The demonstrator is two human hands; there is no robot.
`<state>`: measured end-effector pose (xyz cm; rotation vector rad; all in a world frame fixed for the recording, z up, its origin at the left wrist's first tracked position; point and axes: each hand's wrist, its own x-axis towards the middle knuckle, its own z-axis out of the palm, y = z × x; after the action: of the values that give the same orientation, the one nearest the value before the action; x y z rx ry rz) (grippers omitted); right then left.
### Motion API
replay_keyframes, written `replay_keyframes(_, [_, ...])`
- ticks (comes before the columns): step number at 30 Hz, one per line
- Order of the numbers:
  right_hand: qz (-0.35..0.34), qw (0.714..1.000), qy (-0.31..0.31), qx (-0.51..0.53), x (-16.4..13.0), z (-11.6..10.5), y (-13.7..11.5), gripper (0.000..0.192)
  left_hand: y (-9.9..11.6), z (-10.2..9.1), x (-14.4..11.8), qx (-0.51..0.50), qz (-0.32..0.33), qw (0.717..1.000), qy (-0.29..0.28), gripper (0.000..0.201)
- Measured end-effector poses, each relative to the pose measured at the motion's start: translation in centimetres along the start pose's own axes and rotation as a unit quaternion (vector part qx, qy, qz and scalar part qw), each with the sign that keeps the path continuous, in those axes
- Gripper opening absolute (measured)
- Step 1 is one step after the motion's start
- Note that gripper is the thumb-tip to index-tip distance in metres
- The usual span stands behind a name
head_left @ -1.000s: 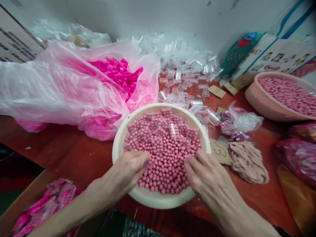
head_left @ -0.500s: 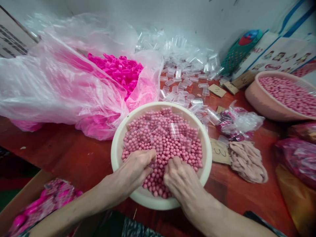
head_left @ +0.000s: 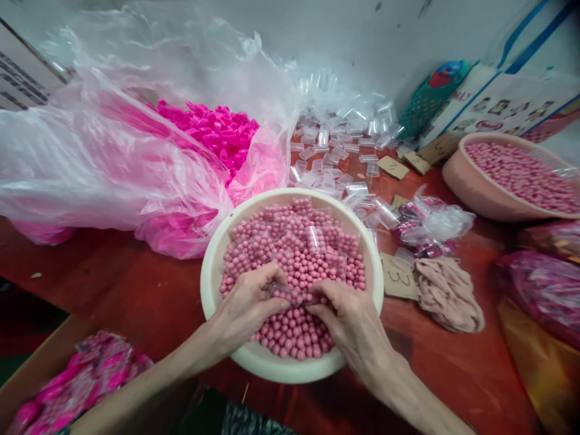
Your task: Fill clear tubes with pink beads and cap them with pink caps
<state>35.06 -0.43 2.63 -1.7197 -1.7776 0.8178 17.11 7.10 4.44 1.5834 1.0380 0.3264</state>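
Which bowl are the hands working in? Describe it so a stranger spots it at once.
On the red table, find the big pink plastic bag at the left; just to its right, nearest the viewer, sits the cream bowl of pink beads. Both hands reach into it, and small clear sachets lie on the beads. The other bowl, far right, is pinkish and untouched.

A pale grey wall (head_left: 317,30), marked with a few dark specks, is seen behind a glossy red-brown tabletop (head_left: 113,284). Printed cardboard boxes (head_left: 512,103) are leaned against the wall at the right, and part of another printed carton (head_left: 22,78) is seen at the left. The scene is lit evenly, with soft reflections on the tabletop.
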Motion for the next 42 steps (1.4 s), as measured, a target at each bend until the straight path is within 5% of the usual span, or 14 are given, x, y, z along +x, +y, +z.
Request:
replay_keyframes(6, [0.034, 0.991, 0.024, 0.128, 0.0, -0.9, -0.3, 0.006, 0.9, -0.8, -0.2, -0.18, -0.061, 0.982, -0.015, 0.018])
replay_keyframes(11, [0.048, 0.978, 0.023, 0.201, 0.0, -0.9, -0.3, 0.006, 0.7, -0.9, -0.6, -0.227, -0.083, 0.97, -0.031, 0.024])
replay_keyframes(16, [0.042, 0.979, 0.04, 0.194, -0.3, -0.8, -0.4, 0.006, 0.7, -1.3, -1.2, 0.004, -0.044, 0.999, -0.021, 0.012])
replay_keyframes(20, [0.026, 0.983, 0.102, 0.149, -0.6, -0.6, -0.6, 0.009, 0.4, -0.8, -1.4, 0.239, 0.052, 0.969, -0.044, 0.012])
replay_keyframes(23, [0.022, 0.98, 0.154, 0.123, -0.7, -0.2, -0.6, 0.01, -0.1, 0.1, -1.1, 0.271, 0.087, 0.956, -0.072, 0.014])
replay_keyframes(29, [0.056, 0.948, 0.213, 0.23, -1.0, 0.5, -0.3, 0.019, 0.0, 0.7, -0.1, 0.113, 0.008, 0.989, -0.098, 0.01])
replay_keyframes(34, [0.078, 0.911, 0.196, 0.355, -0.9, 0.4, 0.0, 0.028, 0.4, 0.5, 0.6, -0.063, -0.054, 0.991, -0.107, 0.015])
replay_keyframes(42, [0.018, 0.962, 0.124, 0.242, -1.1, -0.3, 0.3, 0.035, 0.5, 0.2, 0.1, -0.239, -0.102, 0.959, -0.11, 0.035])
